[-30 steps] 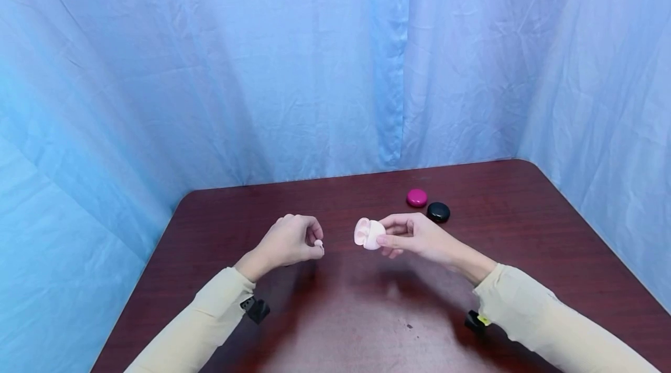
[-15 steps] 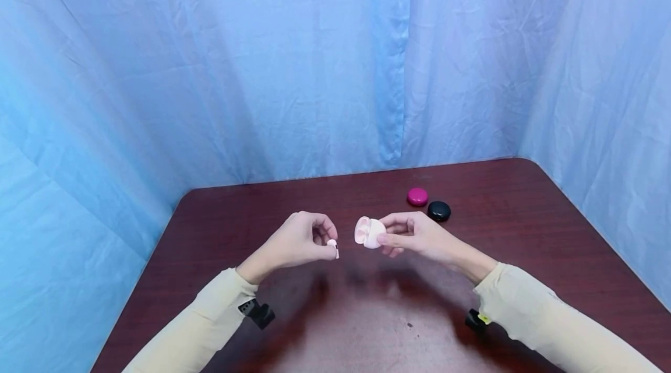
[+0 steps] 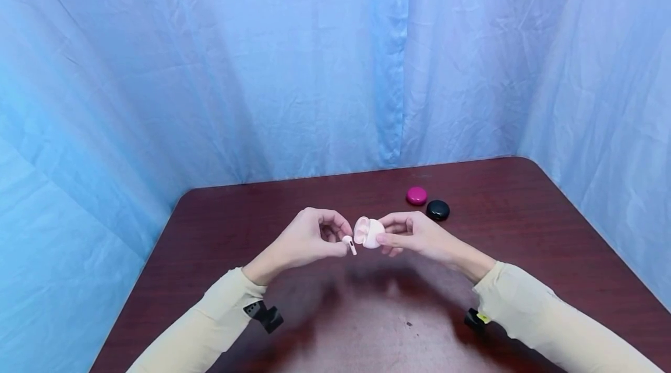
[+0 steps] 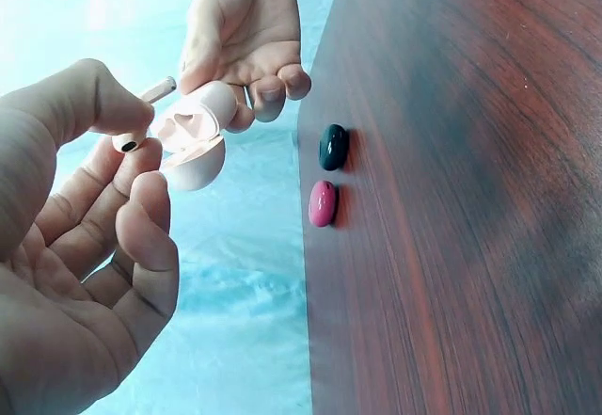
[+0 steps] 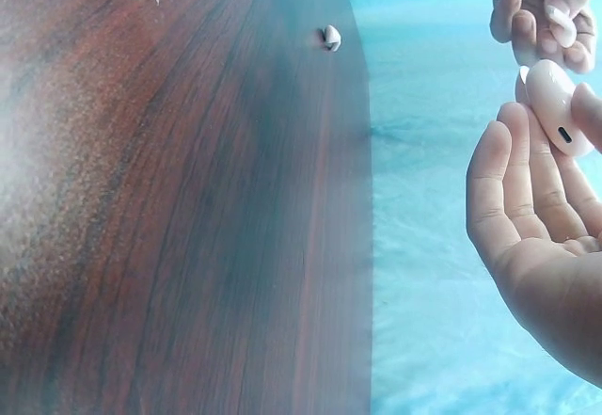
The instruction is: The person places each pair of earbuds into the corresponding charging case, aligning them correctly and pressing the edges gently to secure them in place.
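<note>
Between thumb and forefinger, my left hand (image 3: 306,240) pinches a white stemmed earbud (image 4: 160,90). My right hand (image 3: 421,236) grips a pale pink earbud case (image 3: 374,234) whose lid is flipped up, its hollow inside (image 4: 183,131) turned toward the left hand. Earbud and case are close side by side above the table, and the earbud overlaps the case's edge in the left wrist view. A dark charging port (image 5: 565,135) shows on the case's underside in the right wrist view.
On the dark red wooden table (image 3: 487,204), a magenta round case (image 3: 416,196) and a black round case (image 3: 438,210) lie beyond the right hand. A small pale object (image 5: 330,38) sits near the table edge in the right wrist view. Blue curtains (image 3: 314,70) surround the table.
My left hand has moved right with the earbud, from well apart to close beside the case, and the earbud's stem has come into view. The right hand stays nearly still.
</note>
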Action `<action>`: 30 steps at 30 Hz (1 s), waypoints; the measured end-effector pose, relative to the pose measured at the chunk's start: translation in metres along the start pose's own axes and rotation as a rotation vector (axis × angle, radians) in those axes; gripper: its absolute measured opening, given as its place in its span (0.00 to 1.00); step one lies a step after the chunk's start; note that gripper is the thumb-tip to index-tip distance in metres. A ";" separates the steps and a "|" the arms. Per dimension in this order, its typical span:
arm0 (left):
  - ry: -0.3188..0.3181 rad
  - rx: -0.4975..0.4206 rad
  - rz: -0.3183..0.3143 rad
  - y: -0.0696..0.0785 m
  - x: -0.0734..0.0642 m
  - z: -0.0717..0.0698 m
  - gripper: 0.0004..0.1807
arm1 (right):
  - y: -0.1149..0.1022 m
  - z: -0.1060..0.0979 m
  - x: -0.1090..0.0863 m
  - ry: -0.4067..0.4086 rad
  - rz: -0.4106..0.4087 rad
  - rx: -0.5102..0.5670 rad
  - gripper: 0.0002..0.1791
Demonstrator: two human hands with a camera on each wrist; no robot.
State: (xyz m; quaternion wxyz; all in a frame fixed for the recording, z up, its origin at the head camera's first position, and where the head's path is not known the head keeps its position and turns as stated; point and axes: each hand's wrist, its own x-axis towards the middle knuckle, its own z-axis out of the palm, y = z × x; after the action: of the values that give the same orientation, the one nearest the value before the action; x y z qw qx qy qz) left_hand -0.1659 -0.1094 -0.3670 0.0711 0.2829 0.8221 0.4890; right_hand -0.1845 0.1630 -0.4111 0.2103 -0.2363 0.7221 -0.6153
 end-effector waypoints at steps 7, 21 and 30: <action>-0.024 0.012 0.028 -0.001 0.002 0.001 0.09 | -0.001 0.001 0.000 0.000 0.006 0.006 0.21; 0.069 -0.047 0.033 -0.006 0.003 0.004 0.08 | 0.000 0.001 0.001 -0.001 0.002 -0.007 0.20; 0.083 -0.061 0.011 -0.006 0.003 0.007 0.09 | 0.001 0.001 0.000 0.003 -0.003 -0.013 0.19</action>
State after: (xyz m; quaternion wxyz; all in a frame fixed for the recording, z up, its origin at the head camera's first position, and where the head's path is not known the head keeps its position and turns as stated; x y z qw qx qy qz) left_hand -0.1681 -0.1046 -0.3755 0.0428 0.2647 0.8074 0.5256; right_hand -0.1843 0.1625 -0.4117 0.2068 -0.2378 0.7261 -0.6111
